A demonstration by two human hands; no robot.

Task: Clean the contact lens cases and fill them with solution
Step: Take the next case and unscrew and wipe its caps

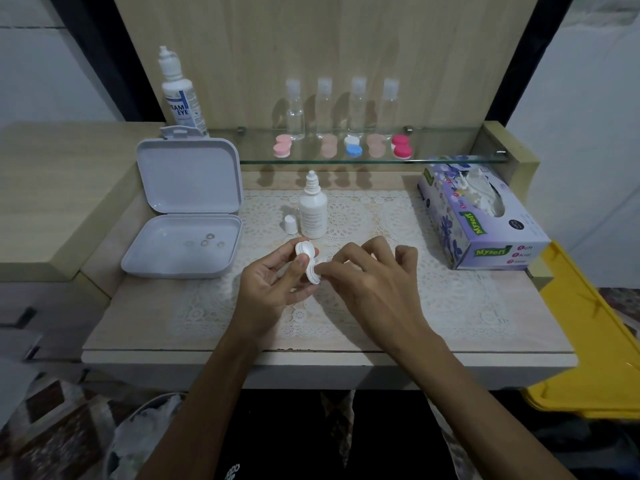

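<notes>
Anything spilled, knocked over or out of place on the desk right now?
Nothing spilled or toppled. The small solution bottle stands upright but uncapped, its cap on the lace mat beside it. Loose contact lenses lie in the open white box. Both hands work on the white lens case.

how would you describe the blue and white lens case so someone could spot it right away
Look at the glass shelf against the wooden back panel. Five lens cases sit in a row along it; the blue and white lens case is the middle one. The other four are all pink shades.

left hand (277, 282): fingers curled, gripping | right hand (374, 282): fingertips pinching
</notes>
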